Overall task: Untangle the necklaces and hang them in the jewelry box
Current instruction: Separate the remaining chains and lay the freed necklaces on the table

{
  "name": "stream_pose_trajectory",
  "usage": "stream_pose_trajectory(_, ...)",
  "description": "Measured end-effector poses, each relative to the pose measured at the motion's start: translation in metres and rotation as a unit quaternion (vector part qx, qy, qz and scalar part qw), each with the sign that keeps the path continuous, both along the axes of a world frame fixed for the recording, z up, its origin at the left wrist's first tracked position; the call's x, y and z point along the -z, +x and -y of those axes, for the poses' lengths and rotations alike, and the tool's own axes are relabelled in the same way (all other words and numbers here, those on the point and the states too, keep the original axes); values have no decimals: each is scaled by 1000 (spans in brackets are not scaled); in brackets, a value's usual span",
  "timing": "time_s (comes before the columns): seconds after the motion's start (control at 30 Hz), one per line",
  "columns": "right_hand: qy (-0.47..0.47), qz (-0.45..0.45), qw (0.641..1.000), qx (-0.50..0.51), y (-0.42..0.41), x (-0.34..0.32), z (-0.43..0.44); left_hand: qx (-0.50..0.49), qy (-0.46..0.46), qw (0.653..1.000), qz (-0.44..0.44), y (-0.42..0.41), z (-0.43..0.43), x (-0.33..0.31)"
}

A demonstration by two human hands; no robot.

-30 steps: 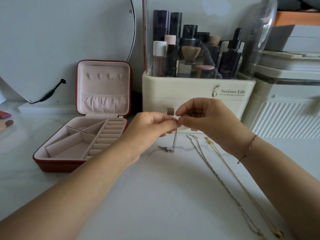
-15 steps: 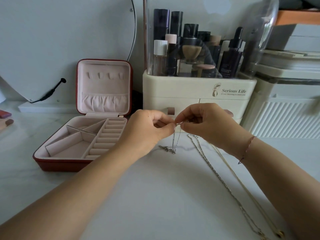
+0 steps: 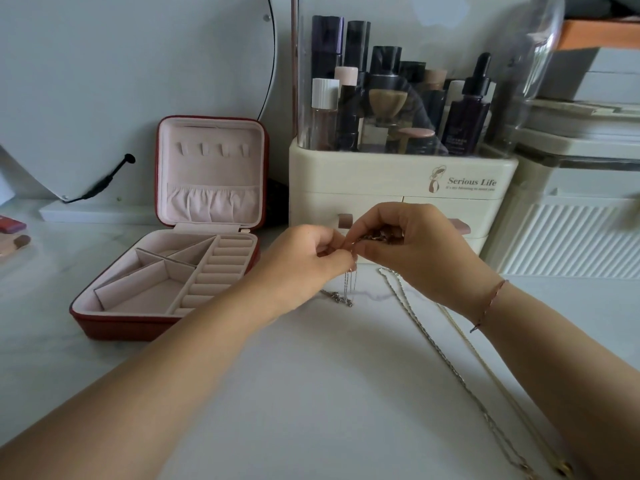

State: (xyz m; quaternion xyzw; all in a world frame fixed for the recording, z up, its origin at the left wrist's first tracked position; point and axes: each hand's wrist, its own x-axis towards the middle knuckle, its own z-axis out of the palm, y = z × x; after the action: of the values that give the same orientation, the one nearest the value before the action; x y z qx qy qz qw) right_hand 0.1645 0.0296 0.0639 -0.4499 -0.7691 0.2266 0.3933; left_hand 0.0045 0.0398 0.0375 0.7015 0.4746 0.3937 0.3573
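Up close, left hand (image 3: 304, 263) and right hand (image 3: 410, 252) pinch a thin chain (image 3: 348, 289) with curled fingers (image 3: 332, 263), its end touching the bench (image 3: 294, 410), two long chains (image 3: 460, 379) beside, open jewelry box (image 3: 166, 317) left, makeup stand (image 3: 381, 178) behind.

The cream plastic cosmetics organiser (image 3: 398, 178) bears "Serious Life" in brown script beside a small figure emblem. The finer line beneath is illegible.

Cream cosmetics organizer (image 3: 398, 188) at far middle, dark dropper bottle (image 3: 465, 123) among tubes inside it, round mirror (image 3: 138, 81) far left, ribbed white box (image 3: 571, 237) far right, pale marbled bench (image 3: 311, 393)
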Motion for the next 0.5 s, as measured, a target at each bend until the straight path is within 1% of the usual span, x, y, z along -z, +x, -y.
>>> stream_pose_trajectory(0.1, -13, -11, 1000, 2, -1, 0, 0, 13, -11, 999, 37, -1, -1, 0)
stream_pose_trajectory(0.23, -37, -47, 998, 21, 2, -4, 0, 25, -51, 995, 87, -2, -1, -1)
stream_pose_trajectory(0.37, -42, -42, 998, 33, 5, -2, -2, 22, -72, 991, 110, -1, -1, -1)
stream_pose_trajectory(0.5, -34, -40, 998, 44, 6, -1, -4, 8, -83, 990, 112, -1, -3, -1)
